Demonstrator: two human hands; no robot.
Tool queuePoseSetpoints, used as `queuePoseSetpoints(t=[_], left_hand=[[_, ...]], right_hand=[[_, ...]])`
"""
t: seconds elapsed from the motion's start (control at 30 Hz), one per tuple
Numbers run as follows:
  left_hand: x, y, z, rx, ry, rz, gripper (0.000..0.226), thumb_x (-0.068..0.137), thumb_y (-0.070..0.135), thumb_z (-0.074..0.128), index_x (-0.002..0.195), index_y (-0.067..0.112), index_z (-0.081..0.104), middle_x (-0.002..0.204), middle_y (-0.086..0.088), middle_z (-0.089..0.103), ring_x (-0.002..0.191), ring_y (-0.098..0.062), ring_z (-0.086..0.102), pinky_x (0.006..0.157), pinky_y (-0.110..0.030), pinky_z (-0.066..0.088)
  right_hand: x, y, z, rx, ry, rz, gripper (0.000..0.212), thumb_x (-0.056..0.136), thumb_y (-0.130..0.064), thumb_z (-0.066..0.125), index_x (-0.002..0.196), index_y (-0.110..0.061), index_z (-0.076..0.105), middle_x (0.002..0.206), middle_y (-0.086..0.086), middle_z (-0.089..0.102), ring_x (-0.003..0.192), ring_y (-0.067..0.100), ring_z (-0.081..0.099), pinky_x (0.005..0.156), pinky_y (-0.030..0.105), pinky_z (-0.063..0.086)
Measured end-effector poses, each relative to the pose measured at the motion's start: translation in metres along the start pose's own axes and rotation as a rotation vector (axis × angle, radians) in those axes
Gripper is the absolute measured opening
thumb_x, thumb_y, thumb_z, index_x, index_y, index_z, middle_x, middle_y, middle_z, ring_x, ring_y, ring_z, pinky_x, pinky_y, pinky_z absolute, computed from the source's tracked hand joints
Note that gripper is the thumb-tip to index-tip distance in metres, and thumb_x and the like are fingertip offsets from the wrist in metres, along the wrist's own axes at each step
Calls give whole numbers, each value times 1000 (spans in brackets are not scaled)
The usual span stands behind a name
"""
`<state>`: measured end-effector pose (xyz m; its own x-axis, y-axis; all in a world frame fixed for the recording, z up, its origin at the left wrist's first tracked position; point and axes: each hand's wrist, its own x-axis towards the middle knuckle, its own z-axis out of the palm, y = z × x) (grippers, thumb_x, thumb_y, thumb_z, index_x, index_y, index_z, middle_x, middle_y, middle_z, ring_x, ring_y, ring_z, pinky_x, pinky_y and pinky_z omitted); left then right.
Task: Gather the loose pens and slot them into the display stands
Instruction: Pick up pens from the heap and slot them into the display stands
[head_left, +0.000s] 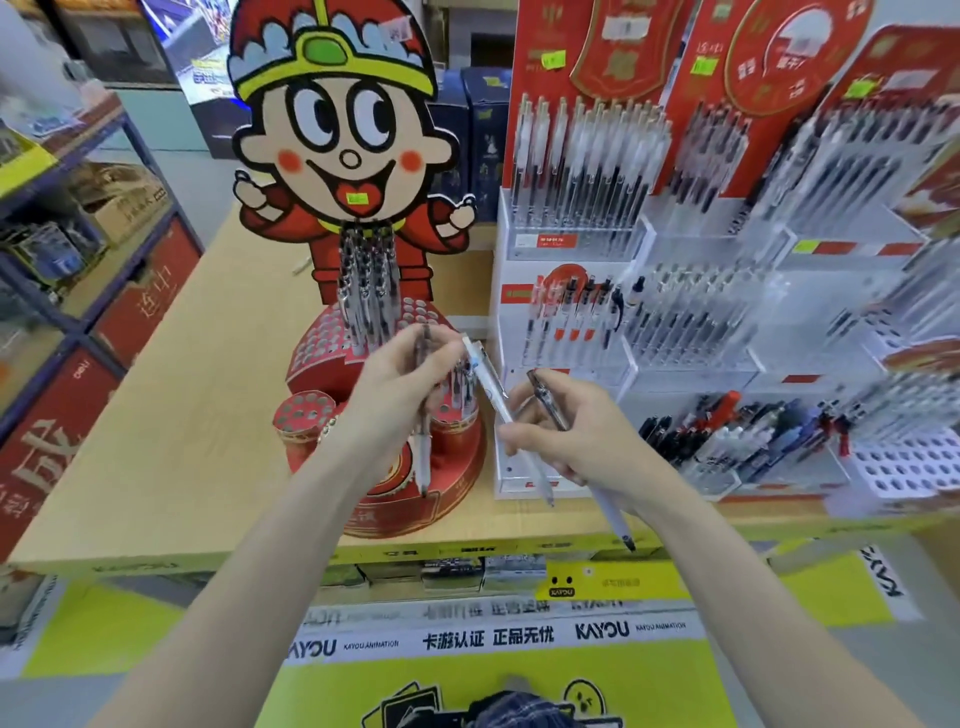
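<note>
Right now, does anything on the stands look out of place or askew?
Yes: on the white stand's bottom tier, mixed red, black and blue pens lie jumbled at angles, unlike the upright rows above. Nothing looks spilled or broken.

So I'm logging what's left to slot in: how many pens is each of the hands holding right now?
Left hand: 1 pen
Right hand: 2 pens, one white, one dark-topped
Total: 3
</note>
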<state>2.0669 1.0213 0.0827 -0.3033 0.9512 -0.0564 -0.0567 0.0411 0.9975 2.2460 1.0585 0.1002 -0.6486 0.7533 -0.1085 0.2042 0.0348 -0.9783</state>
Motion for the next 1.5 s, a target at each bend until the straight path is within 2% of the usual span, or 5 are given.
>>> queuePoseSetpoints(t=[0.37, 0.67, 0.87, 1.1, 1.5], left_hand=[[23, 4, 103, 241, -299, 105, 8, 86, 16, 64, 79, 19, 62, 48, 15, 44, 47, -3, 37, 48, -14, 32], [45, -16, 306, 461, -523, 233, 14, 89, 0, 58, 93, 14, 60, 80, 8, 62, 62, 16, 54, 62, -3, 39], [53, -41, 416, 955, -497, 429, 27, 90, 7, 53, 117, 6, 59, 111, -12, 60, 105, -28, 53, 86, -30, 35], [63, -56, 457, 1310, -528, 480, 47, 95, 14, 45, 141, 22, 39, 145, 4, 32, 117, -23, 33, 99, -25, 25], [67, -67, 465, 1281, -501, 462, 48, 96, 15, 43, 142, 25, 37, 142, 9, 37, 118, -18, 30, 101, -24, 26]], right_hand=[[-32, 34, -76, -50, 229, -28, 14, 85, -18, 67, 74, -22, 59, 49, -18, 52, 45, -1, 43, 45, 12, 32], [-118, 101, -258, -319, 564, 37, 29, 85, -23, 68, 64, -19, 49, 47, -9, 47, 46, 5, 42, 49, 20, 30], [-155, 145, -402, -623, 1051, 148, 32, 94, -21, 54, 88, 10, 56, 61, 15, 48, 61, 36, 48, 54, 34, 24], [-128, 196, -446, -759, 849, 155, 19, 98, -20, 48, 86, -5, 46, 60, 7, 42, 56, 28, 41, 55, 38, 28], [-103, 222, -439, -989, 594, 336, 24, 99, -26, 43, 102, -4, 50, 70, 7, 45, 77, 31, 58, 54, 31, 28]])
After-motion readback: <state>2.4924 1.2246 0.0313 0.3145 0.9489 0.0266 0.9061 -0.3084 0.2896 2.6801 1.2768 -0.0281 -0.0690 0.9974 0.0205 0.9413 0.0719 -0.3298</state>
